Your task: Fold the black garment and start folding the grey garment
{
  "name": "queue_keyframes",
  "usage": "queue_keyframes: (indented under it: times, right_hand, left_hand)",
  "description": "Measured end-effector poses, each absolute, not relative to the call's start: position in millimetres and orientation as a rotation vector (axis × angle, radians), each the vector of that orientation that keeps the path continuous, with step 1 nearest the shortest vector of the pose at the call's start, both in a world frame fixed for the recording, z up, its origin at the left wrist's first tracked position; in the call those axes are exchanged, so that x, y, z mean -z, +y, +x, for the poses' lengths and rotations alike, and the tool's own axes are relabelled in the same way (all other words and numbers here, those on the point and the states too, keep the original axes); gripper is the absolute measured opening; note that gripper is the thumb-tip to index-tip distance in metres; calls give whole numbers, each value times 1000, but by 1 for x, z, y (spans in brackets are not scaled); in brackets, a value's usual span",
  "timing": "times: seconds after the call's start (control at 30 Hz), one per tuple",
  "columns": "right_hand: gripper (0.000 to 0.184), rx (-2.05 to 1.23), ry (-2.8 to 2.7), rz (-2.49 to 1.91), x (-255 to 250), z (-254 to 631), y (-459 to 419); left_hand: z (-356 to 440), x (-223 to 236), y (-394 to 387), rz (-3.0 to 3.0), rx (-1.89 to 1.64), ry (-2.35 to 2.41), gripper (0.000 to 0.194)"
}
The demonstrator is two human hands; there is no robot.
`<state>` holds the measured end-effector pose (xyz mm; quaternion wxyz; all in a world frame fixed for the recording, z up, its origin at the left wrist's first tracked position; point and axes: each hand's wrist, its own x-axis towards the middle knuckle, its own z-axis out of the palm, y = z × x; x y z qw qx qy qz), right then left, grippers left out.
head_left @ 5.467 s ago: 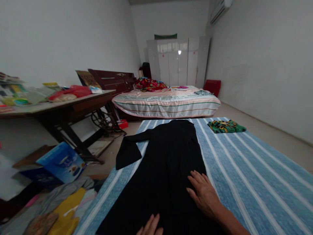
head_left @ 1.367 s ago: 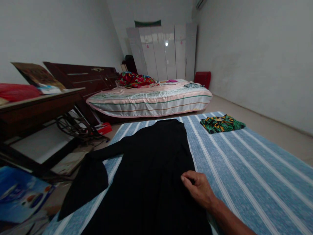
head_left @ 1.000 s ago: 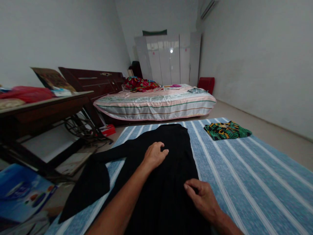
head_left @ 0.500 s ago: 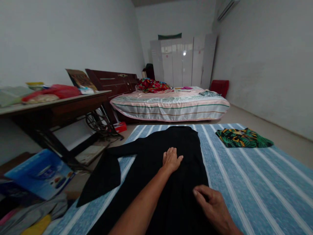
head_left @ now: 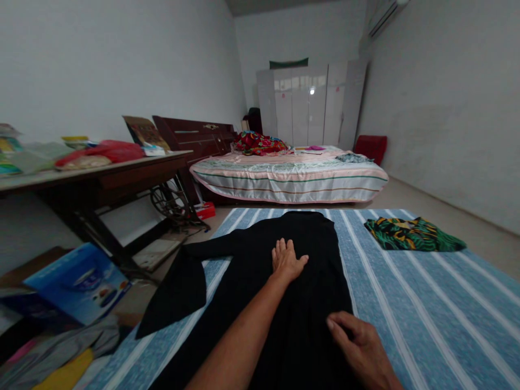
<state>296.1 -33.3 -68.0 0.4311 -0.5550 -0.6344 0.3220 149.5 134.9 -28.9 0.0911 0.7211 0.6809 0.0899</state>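
A black long-sleeved garment lies spread over the blue-and-white striped bedding, its collar at the far end. One sleeve is bent out to the left. My left hand rests palm down on the upper part of the garment, fingers spread. At the garment's right edge, my right hand is closed, thumb and forefinger drawn together on the black cloth. Its other fingers are curled under and partly hidden. To the far right lies a folded green, black and yellow patterned cloth.
On the left stands a sewing-machine table with bags on top. Below it are a blue box and a heap of clothes. Beyond the striped bedding is a bed with a red floral quilt. A wardrobe stands behind.
The view has turned slightly left, so everything sits a little further right. My left hand's fingers are somewhat more spread. Both hands stay at about the same places on the garment.
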Motion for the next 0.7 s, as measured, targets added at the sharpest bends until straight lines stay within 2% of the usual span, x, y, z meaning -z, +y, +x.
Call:
queue_keyframes:
  times: [0.13,0.43,0.7]
  right_hand:
    - [38,-793,-1586,-1369,65,297,-34]
    - [37,-819,-1611,-1357,69,300,-31]
    - [34,-838,-1633,-1361,79,305,-30]
  left_hand:
    - [142,25,152,2029,-171,2094,90]
    - [135,39,155,2062,-86,2067,91]
    - [133,41,150,2126,-148,2041,78]
